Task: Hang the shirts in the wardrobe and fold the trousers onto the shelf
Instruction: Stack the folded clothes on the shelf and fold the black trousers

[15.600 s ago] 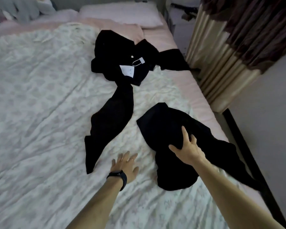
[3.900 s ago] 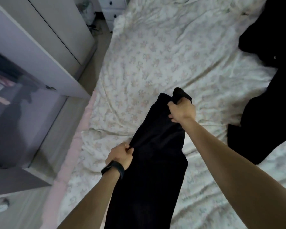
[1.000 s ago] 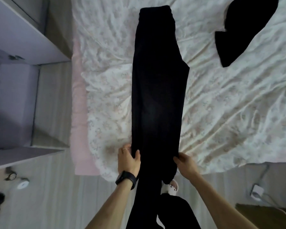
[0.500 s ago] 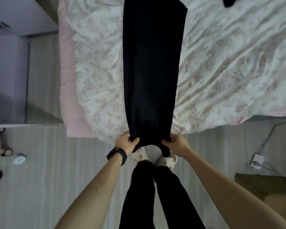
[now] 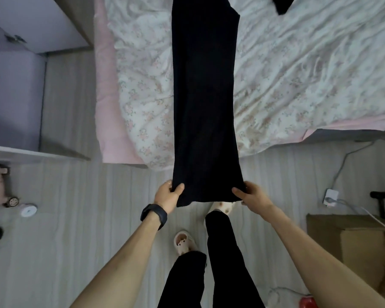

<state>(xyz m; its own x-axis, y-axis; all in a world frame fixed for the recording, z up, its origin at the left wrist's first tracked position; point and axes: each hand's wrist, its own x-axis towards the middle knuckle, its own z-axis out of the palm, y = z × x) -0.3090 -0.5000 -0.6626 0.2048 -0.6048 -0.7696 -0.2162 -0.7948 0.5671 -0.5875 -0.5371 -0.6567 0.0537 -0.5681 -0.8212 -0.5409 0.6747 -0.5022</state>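
Black trousers (image 5: 205, 90) lie stretched lengthwise down the floral bedspread (image 5: 309, 70), their leg ends hanging past the foot of the bed. My left hand (image 5: 168, 195), with a black wristband, pinches the left corner of the hem. My right hand (image 5: 252, 196) pinches the right corner. The hem is held taut between both hands above the floor. The tip of another black garment (image 5: 282, 4) shows at the top edge of the bed. The waistband end is out of frame.
An open white wardrobe (image 5: 13, 90) stands at the left, next to the bed. A cardboard box (image 5: 351, 247), a charger with cable (image 5: 330, 197) and a small white round object (image 5: 28, 210) lie on the grey floor. My own legs and slippers are below.
I have stepped back from the bed with the trouser hem in both hands. The hem now hangs lower over the floor, with the legs pulled straighter along the bedspread.
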